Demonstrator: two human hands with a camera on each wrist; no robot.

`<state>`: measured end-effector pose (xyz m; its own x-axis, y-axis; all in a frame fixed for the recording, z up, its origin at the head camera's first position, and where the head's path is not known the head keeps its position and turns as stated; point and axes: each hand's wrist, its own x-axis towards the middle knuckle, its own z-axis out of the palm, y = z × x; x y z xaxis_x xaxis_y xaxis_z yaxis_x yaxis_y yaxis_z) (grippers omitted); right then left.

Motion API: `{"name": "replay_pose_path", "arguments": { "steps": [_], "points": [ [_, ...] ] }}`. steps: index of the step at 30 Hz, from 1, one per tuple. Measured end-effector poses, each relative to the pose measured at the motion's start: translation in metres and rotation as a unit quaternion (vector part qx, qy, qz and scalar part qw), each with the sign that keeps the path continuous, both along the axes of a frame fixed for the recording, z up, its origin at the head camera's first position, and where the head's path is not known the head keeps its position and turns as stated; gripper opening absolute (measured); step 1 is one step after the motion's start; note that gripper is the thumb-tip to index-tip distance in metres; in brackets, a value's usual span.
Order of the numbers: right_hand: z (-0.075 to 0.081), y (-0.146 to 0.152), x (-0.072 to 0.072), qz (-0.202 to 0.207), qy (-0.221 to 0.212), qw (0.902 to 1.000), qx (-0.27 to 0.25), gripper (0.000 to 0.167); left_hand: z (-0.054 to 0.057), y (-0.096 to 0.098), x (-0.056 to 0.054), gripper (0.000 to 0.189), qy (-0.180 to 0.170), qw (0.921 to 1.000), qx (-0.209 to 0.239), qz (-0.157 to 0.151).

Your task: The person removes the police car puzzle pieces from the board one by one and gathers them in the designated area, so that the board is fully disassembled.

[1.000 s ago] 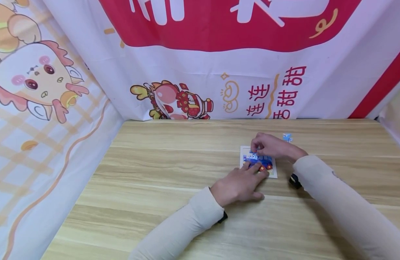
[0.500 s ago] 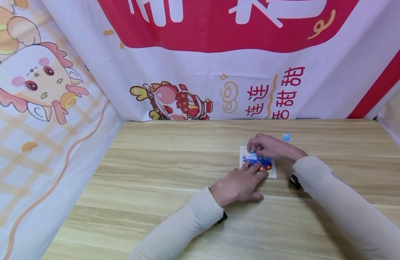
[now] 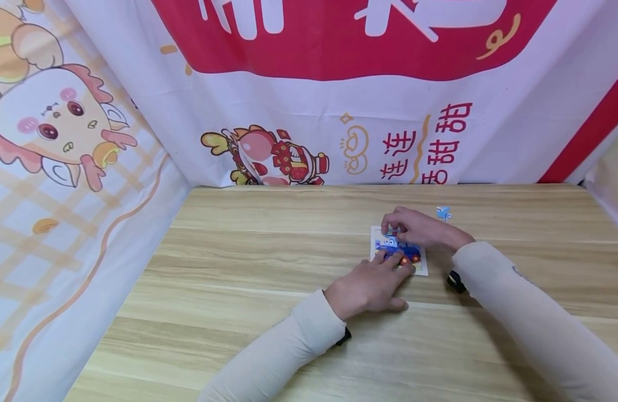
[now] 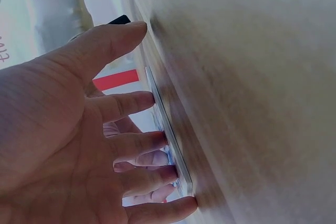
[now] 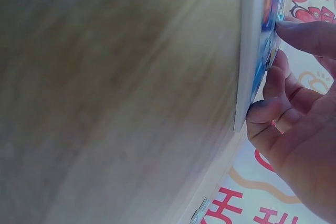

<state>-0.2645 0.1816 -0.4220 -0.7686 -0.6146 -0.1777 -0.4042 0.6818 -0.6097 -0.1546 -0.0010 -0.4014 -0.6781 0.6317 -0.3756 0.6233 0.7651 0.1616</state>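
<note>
A small jigsaw puzzle [image 3: 411,252] showing a blue cartoon vehicle lies in a white-edged tray [image 3: 424,270] on the wooden table. My left hand [image 3: 370,287] rests straight, spread fingertips along the near side of it, thumb out to the side. In the left wrist view those fingertips [image 4: 157,141] meet the board's edge and face. From the far side my right hand [image 3: 420,228] reaches in, thumb and forefinger curled around a puzzle piece [image 3: 394,235] near the top edge. In the right wrist view the thumb [image 5: 304,38] touches the picture; the piece is largely hidden.
One loose light-blue puzzle piece [image 3: 443,213] lies on the table [image 3: 248,245] behind my right wrist. A printed white and red cloth [image 3: 319,100] hangs along the table's back edge, and another patterned cloth [image 3: 77,223] at the left.
The right forefinger has shifted slightly left and away from the thumb, uncovering more of the puzzle's top. The left hand stays in place.
</note>
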Motion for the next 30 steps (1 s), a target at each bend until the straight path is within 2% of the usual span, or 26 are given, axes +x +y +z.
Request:
{"name": "replay_pose_path", "arguments": {
  "steps": [18,24,30],
  "points": [
    [0.0050,-0.0044,0.0043,-0.005,0.017,0.9997,0.019,0.026,0.0000,0.0003,0.0006,0.073,-0.004,1.0000,-0.003,0.003],
    [0.0059,-0.0041,0.0055,0.009,0.045,0.9986,0.024,0.029,-0.0010,0.0012,0.0009,0.073,0.007,1.0000,-0.002,0.001],
    [0.0073,0.0005,0.0051,-0.005,0.014,0.9996,0.025,0.037,-0.0011,0.0013,0.0009,0.073,0.005,1.0000,0.000,0.003]
  ]
}}
